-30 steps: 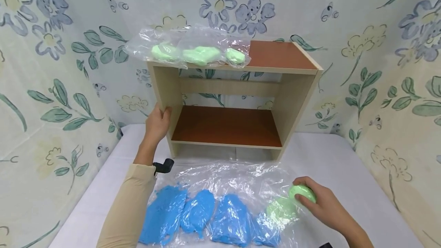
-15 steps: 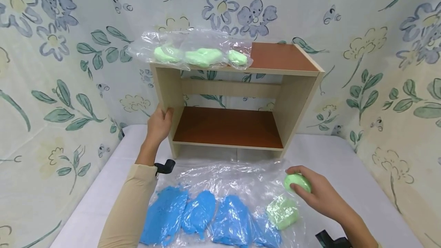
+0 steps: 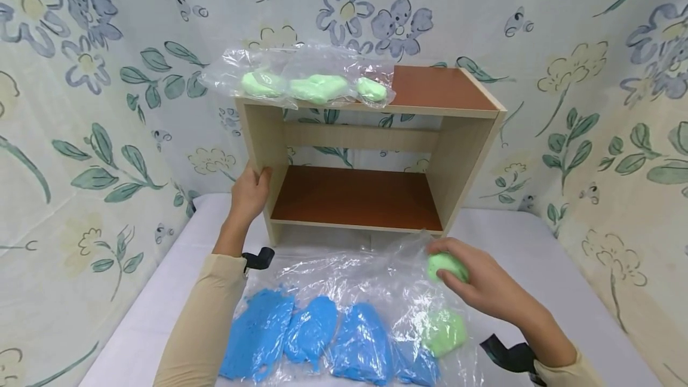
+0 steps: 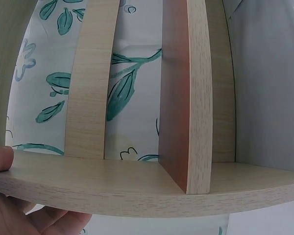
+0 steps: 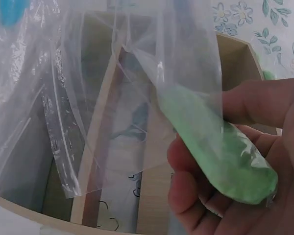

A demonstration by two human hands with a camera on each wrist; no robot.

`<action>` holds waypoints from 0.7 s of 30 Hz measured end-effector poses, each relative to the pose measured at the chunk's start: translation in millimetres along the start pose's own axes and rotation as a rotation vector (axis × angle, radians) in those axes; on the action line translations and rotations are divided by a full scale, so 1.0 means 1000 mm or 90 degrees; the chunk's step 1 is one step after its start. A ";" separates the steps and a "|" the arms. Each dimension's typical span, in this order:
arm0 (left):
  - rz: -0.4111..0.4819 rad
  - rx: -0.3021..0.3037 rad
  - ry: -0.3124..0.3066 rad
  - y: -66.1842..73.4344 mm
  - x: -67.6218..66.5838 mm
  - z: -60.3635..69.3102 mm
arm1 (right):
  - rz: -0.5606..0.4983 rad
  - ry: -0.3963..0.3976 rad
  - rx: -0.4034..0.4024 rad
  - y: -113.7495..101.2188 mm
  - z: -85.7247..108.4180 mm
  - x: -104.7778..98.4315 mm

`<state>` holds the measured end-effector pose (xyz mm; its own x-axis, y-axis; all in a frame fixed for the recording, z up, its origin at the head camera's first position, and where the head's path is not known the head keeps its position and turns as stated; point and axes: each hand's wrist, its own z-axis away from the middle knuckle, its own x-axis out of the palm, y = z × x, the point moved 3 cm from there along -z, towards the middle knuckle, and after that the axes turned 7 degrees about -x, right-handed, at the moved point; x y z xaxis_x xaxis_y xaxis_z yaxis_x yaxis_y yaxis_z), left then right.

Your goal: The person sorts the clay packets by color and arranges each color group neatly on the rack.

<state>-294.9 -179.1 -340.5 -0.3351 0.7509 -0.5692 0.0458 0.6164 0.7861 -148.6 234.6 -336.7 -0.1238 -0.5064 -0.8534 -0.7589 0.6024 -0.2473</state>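
My left hand [image 3: 249, 196] grips the left side panel [image 3: 260, 130] of a small wooden shelf unit [image 3: 355, 197]. In the left wrist view, the thumb [image 4: 1, 158] lies on the panel's inner face and the fingers pass behind it. Near the unit's front right corner, my right hand [image 3: 491, 285] holds a light green lump [image 3: 448, 267] wrapped in clear plastic. The right wrist view shows this green lump [image 5: 230, 156] between thumb and fingers, with the clear bag [image 5: 191, 54] hanging across the view. Another green lump [image 3: 445, 333] lies below the right hand.
Several blue lumps [image 3: 358, 342] in clear plastic lie on the white cloth [image 3: 543, 291] before the unit. On its top board [image 3: 441, 87] lies a clear bag with 3 green lumps [image 3: 318, 88], overhanging the left edge. Floral curtains [image 3: 570, 76] surround the table.
My right hand has moved left and forward with the green lump, towards the shelf unit, lifting some of the plastic. The left hand keeps its place on the side panel.
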 end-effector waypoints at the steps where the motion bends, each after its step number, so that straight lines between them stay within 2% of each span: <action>1: 0.000 0.000 0.001 0.000 0.000 0.000 | 0.000 0.001 -0.013 -0.002 -0.003 -0.002; 5: -0.002 0.004 0.001 0.000 0.000 0.001 | -0.004 -0.001 -0.059 -0.011 -0.013 -0.010; 10: 0.000 0.004 -0.002 0.000 0.000 0.001 | 0.001 -0.014 -0.083 -0.019 -0.026 -0.019; 21: 0.006 -0.002 0.004 -0.001 0.000 0.000 | 0.125 -0.025 -0.123 -0.030 -0.048 -0.033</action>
<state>-295.4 -179.8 -341.2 -0.3400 0.7551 -0.5605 0.0467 0.6088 0.7919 -152.7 203.3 -279.0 -0.2591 -0.3646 -0.8944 -0.8308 0.5564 0.0139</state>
